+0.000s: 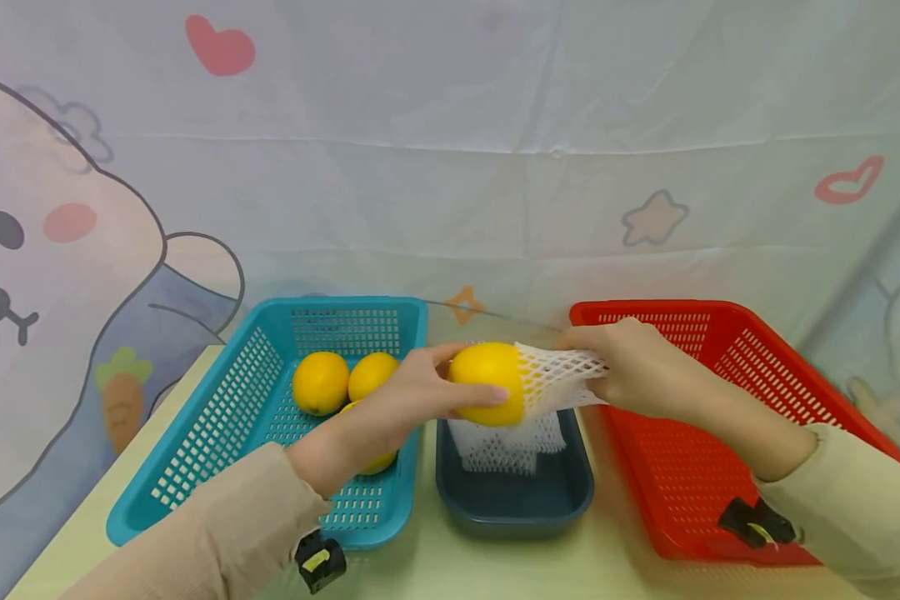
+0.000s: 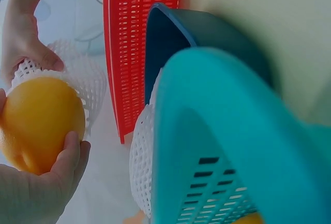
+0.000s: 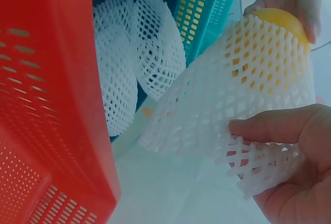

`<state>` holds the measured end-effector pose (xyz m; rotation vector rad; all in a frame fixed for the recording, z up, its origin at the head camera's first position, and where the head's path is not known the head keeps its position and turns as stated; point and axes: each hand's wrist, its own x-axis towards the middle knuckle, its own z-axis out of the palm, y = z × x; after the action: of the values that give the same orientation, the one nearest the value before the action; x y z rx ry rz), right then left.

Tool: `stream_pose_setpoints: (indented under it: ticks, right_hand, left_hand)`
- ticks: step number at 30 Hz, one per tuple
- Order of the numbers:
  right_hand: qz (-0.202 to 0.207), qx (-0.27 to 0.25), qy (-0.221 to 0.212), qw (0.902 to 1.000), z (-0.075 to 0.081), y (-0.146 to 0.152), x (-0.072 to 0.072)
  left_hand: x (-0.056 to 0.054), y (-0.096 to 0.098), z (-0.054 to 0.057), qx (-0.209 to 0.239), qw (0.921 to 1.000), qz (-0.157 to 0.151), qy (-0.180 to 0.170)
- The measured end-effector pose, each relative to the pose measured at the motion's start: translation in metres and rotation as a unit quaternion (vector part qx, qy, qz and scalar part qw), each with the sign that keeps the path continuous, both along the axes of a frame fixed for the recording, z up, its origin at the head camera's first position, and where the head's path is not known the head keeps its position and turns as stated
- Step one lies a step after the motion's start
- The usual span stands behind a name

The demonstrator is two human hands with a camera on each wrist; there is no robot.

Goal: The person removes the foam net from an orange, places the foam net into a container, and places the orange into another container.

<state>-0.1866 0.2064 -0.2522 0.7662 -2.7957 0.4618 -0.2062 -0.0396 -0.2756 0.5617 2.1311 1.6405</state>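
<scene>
An orange [image 1: 487, 371] is gripped by my left hand [image 1: 427, 383], thumb in front and fingers around the far side. A white foam net sleeve [image 1: 558, 375] covers the orange's right end. My right hand [image 1: 630, 367] pinches the sleeve's loose end between thumb and fingers, as the right wrist view shows on the net [image 3: 207, 110]. Both hands hold these above a dark blue bin [image 1: 513, 508]. More foam nets [image 1: 502, 454] lie in that bin, partly under the held orange.
At the left stands a turquoise basket [image 1: 195, 467] with several oranges [image 1: 320, 383] in it, one partly behind my left wrist. A red basket [image 1: 690, 475] stands at the right, partly under my right forearm. Behind hangs a printed curtain [image 1: 420, 167].
</scene>
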Motion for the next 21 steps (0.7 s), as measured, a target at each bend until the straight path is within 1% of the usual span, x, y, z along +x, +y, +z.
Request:
stream_pose_setpoints:
  ticks: [3, 8, 13, 21]
  right_hand:
    - [-0.006, 0.0, 0.0, 1.0, 0.001, 0.001, 0.001]
    - [-0.011, -0.005, -0.005, 0.9999, 0.001, 0.004, 0.001]
    - [-0.02, -0.006, -0.015, 0.9997, 0.002, 0.005, 0.0]
    - [-0.03, -0.004, -0.023, 0.9993, 0.002, 0.006, -0.002]
  left_hand:
    - [-0.001, -0.003, 0.001, -0.003, 1.0, 0.001, 0.003]
    - [-0.002, -0.008, 0.004, -0.015, 0.9996, 0.023, 0.009]
    - [-0.003, -0.015, 0.006, -0.016, 0.9992, 0.031, 0.019]
    - [-0.008, -0.026, 0.008, -0.025, 0.9973, 0.067, 0.015]
